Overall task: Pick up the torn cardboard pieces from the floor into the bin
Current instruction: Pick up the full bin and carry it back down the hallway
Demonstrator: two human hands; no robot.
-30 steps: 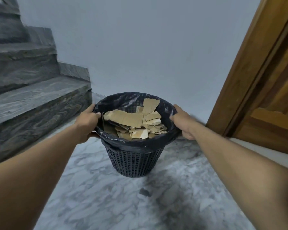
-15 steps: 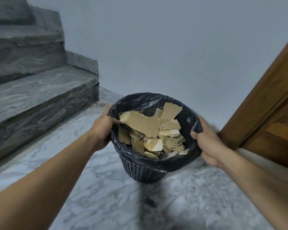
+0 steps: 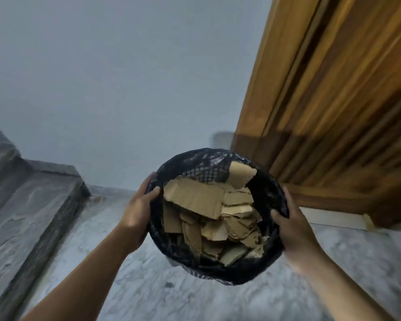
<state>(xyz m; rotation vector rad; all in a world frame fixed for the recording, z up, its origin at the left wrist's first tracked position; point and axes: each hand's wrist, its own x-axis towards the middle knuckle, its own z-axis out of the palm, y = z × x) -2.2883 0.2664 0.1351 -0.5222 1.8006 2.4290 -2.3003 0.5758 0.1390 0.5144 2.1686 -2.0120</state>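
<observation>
A dark mesh bin point(image 3: 272, 193) lined with a black plastic bag is held up off the floor in front of me, its mouth tilted toward the camera. Several torn brown cardboard pieces point(image 3: 202, 200) fill it. My left hand point(image 3: 138, 212) grips the bin's left rim, thumb hooked over the edge. My right hand point(image 3: 292, 225) grips the right rim the same way. The bin's base is hidden behind its mouth.
Grey marble floor point(image 3: 125, 274) lies below. Dark stone stair steps point(image 3: 33, 205) rise at the left. A wooden door and frame point(image 3: 333, 112) stand at the right, with a plain grey wall point(image 3: 125, 77) behind the bin.
Both hands have lifted the bin off the floor and toward me, tilting its mouth to the camera. The view has swung up and right toward the door.
</observation>
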